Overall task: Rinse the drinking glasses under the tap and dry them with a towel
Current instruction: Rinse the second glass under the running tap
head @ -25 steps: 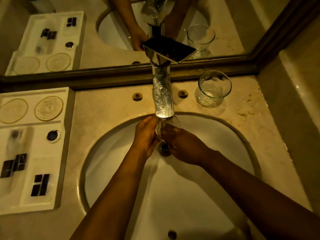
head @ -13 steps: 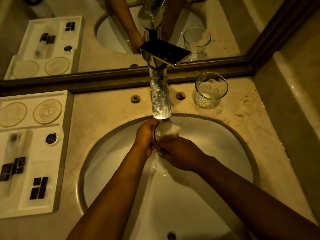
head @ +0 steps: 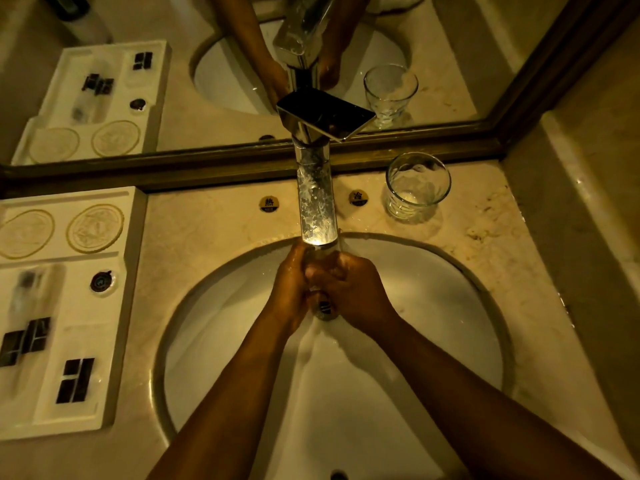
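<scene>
A clear drinking glass (head: pixel 313 271) is under the chrome tap (head: pixel 317 202), over the white sink basin (head: pixel 433 306). It is almost wholly hidden between my hands. My left hand (head: pixel 289 285) grips it from the left and my right hand (head: pixel 351 289) wraps over it from the right, fingers curled. Water runs down past the drain (head: pixel 325 308). A second empty glass (head: pixel 417 187) stands upright on the marble counter, right of the tap.
A white amenity tray (head: pixel 128 306) with two round coasters and small dark packets sits on the counter at left. Behind the tap is a framed mirror (head: pixel 207 98). A wall (head: pixel 588 237) closes the counter on the right.
My hands have closed in round the glass under the spout, so its rim, visible half a second ago, is now covered. The view has shifted slightly.
</scene>
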A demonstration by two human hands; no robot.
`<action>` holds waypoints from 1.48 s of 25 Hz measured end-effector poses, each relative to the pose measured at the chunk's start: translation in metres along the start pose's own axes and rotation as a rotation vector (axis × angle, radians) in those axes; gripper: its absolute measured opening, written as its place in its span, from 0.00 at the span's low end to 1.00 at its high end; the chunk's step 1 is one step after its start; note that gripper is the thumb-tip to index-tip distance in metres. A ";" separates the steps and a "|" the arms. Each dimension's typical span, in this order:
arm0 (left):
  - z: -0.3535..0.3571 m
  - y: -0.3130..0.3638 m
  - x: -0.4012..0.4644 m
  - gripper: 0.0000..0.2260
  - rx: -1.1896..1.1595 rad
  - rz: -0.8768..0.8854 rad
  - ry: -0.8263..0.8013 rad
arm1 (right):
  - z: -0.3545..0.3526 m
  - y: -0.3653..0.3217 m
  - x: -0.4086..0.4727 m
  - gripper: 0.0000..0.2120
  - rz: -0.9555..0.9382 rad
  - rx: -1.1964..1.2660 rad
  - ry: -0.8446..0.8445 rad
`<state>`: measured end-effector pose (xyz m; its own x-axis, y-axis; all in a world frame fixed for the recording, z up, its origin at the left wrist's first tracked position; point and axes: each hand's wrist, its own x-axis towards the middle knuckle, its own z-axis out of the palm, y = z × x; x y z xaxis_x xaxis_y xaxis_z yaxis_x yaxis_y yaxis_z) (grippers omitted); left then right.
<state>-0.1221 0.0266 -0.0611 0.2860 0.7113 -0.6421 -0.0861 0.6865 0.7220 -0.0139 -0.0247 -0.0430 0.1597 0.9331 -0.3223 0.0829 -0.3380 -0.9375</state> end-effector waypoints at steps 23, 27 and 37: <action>-0.006 0.019 -0.009 0.19 -0.319 -0.231 -0.002 | -0.009 0.001 0.004 0.16 -0.478 -0.835 -0.345; -0.017 0.018 -0.013 0.21 -0.163 -0.398 -0.209 | -0.023 0.003 0.010 0.18 -0.574 -0.911 -0.421; -0.005 -0.011 -0.017 0.21 0.076 0.144 0.153 | 0.015 -0.011 -0.002 0.12 0.064 0.134 0.067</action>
<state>-0.1307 0.0074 -0.0590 0.1273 0.8200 -0.5580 -0.0419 0.5666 0.8230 -0.0299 -0.0213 -0.0339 0.2258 0.8984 -0.3768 -0.0607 -0.3730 -0.9258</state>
